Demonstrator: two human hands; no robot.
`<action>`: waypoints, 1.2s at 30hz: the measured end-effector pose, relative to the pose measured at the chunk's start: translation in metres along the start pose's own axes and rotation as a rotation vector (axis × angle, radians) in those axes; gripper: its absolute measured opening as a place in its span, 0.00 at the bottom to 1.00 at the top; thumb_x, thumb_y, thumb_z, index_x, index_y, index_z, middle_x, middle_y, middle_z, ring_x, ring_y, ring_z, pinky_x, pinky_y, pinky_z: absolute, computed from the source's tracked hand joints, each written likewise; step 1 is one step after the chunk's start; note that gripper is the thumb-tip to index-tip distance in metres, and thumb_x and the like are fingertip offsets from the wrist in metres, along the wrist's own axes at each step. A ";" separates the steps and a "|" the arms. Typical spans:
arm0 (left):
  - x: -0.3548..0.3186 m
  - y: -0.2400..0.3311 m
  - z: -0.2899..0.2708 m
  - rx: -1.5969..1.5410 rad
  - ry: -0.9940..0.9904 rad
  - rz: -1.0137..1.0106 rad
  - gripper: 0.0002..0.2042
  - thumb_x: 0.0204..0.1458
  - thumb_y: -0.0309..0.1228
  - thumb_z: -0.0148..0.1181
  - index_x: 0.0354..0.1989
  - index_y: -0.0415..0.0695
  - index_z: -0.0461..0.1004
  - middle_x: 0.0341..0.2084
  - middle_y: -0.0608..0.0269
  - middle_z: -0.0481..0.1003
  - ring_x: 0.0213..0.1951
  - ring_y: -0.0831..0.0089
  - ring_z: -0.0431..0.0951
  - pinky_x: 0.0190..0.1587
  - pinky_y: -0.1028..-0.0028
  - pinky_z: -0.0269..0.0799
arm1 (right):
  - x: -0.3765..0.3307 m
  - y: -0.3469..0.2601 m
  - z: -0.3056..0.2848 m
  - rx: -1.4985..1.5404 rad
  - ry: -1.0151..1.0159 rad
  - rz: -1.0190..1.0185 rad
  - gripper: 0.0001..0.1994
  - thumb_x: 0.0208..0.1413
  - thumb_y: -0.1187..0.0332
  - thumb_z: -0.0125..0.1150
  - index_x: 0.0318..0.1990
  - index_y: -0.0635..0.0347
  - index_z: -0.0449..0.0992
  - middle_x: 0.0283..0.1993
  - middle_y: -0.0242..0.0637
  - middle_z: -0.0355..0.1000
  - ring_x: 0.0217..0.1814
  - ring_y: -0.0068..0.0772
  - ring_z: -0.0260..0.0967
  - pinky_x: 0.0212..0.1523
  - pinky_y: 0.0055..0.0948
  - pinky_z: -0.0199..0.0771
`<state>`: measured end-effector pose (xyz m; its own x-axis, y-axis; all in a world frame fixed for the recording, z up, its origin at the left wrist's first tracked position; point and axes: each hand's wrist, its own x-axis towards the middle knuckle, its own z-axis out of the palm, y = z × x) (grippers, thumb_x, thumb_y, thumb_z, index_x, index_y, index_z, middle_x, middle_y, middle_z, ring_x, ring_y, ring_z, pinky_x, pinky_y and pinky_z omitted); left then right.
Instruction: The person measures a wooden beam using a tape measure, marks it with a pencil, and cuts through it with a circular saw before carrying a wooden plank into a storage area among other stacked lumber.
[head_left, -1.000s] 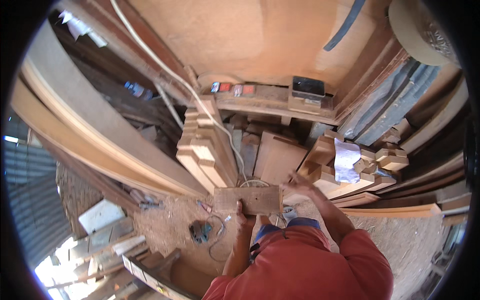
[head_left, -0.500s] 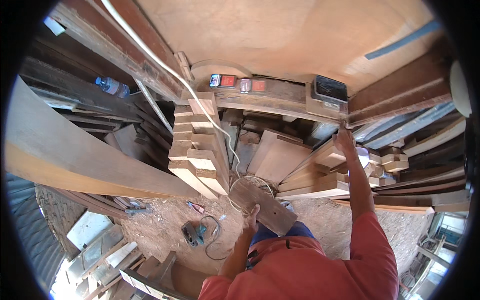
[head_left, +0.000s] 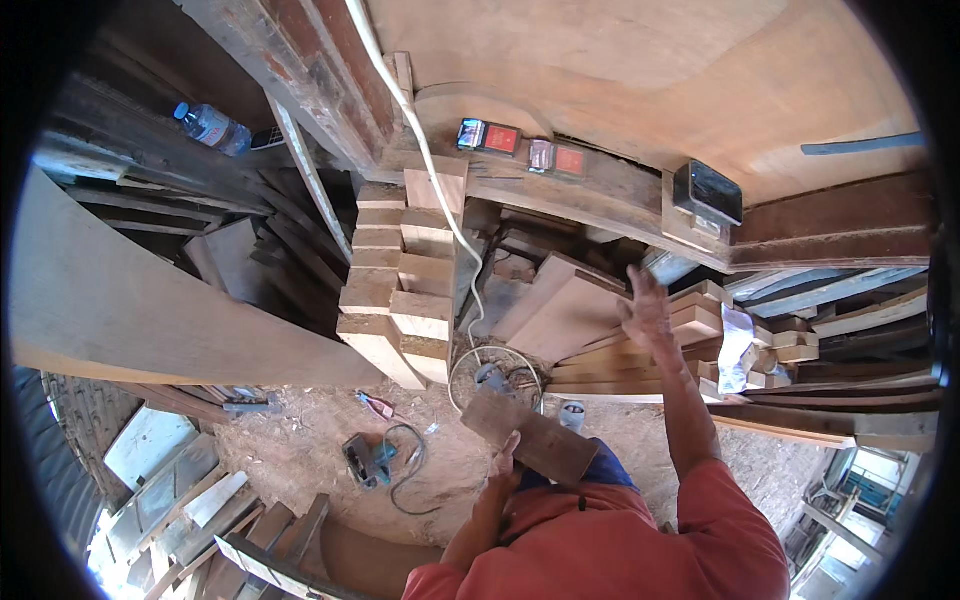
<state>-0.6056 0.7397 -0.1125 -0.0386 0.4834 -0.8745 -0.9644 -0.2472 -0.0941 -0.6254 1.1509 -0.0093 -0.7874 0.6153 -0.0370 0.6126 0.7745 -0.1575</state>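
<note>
A short brown wooden board [head_left: 532, 437] is held at its near side by my left hand [head_left: 504, 462], the thumb on its upper face. It lies tilted in front of my body, above blue shorts. My right hand [head_left: 648, 312] is raised with its fingers apart and nothing in them. Below and beside that hand are stacked pale timber pieces [head_left: 640, 350] and a broad light plank [head_left: 565, 305] leaning under the shelf. A coiled white cable [head_left: 452, 375] lies just beyond the held board.
Left of centre rises a stack of cut timbers [head_left: 425, 275]. The shelf [head_left: 600, 205] carries two small red packs [head_left: 500, 138] and a black box [head_left: 708, 195]. A corded power tool [head_left: 366, 460] and pliers [head_left: 376, 405] lie on the floor. A long curved panel [head_left: 150, 290] spans the left.
My right hand has come away from the shelf edge below the black box, moving left and nearer, with its fingers spreading. My left hand still holds the board. The whole view has shifted slightly.
</note>
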 end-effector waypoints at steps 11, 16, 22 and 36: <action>0.094 0.068 0.192 0.570 -0.047 0.482 0.37 0.48 0.34 0.75 0.63 0.36 0.60 0.54 0.52 0.72 0.54 0.62 0.73 0.56 0.62 0.71 | 0.020 0.156 -0.064 -0.035 0.027 0.440 0.44 0.50 0.66 0.68 0.73 0.62 0.49 0.74 0.54 0.54 0.70 0.65 0.57 0.68 0.52 0.58; 0.156 0.125 0.266 0.734 0.187 0.390 0.41 0.49 0.40 0.75 0.65 0.36 0.58 0.59 0.50 0.69 0.55 0.59 0.72 0.58 0.62 0.70 | 0.024 0.146 -0.044 -0.204 0.017 0.452 0.46 0.49 0.66 0.68 0.75 0.58 0.49 0.75 0.53 0.52 0.69 0.65 0.56 0.67 0.55 0.59; 0.259 0.183 0.282 0.339 -0.048 0.364 0.36 0.49 0.42 0.74 0.63 0.47 0.60 0.56 0.56 0.71 0.57 0.59 0.71 0.55 0.51 0.71 | 0.031 0.150 -0.050 -0.183 0.016 0.381 0.47 0.48 0.63 0.70 0.75 0.57 0.49 0.75 0.55 0.50 0.71 0.63 0.53 0.69 0.54 0.57; 0.282 0.184 0.295 0.580 0.238 0.138 0.49 0.50 0.71 0.54 0.70 0.44 0.51 0.60 0.38 0.62 0.51 0.44 0.71 0.59 0.41 0.66 | 0.029 0.141 -0.059 -0.225 -0.088 0.443 0.46 0.51 0.62 0.68 0.73 0.68 0.48 0.71 0.63 0.55 0.69 0.68 0.55 0.69 0.54 0.56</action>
<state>-0.8715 1.0786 -0.2361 -0.1778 0.2637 -0.9481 -0.9420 0.2331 0.2415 -0.5581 1.2867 0.0262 -0.4456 0.8847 -0.1366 0.8811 0.4604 0.1079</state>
